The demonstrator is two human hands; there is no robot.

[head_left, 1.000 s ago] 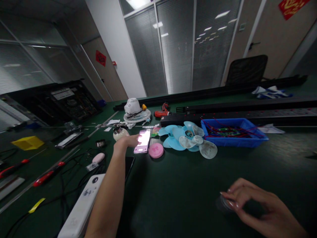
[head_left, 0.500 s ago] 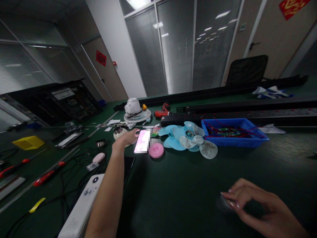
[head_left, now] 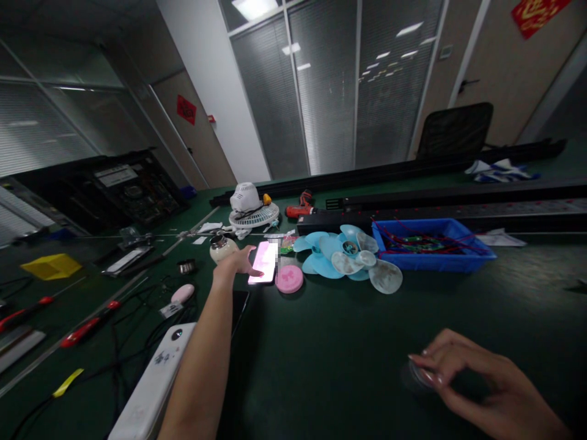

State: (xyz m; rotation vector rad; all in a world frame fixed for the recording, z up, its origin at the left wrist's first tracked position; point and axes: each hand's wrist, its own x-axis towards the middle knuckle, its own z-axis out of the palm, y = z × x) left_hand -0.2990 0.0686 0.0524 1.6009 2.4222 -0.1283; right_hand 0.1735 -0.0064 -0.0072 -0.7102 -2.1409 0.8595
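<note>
My left hand (head_left: 239,261) reaches forward, fingers apart, with its thumb on or just over the lower screen of a phone (head_left: 265,260) lit pink. The phone lies face up on the dark green table; its right edge is pixelated. A round pink case (head_left: 289,279) sits right beside the phone. Just behind my left hand is a cream round jar (head_left: 222,247) with a metal neck. At lower right, my right hand (head_left: 481,376) pinches a small round, clear or silvery disc-like piece (head_left: 419,374) at the table surface; its kind is too blurred to tell.
Pale blue fan blades (head_left: 337,250) lie beside a blue bin (head_left: 431,261) of wires. A white fan (head_left: 250,208) and a red drill (head_left: 300,206) stand behind. At left are a white power bank-like device (head_left: 153,373), a pink mouse-shaped piece (head_left: 182,293), screwdrivers (head_left: 92,324) and cables.
My left hand has opened out, its thumb coming down over the phone's lower screen. My right hand stays in place with the small round piece.
</note>
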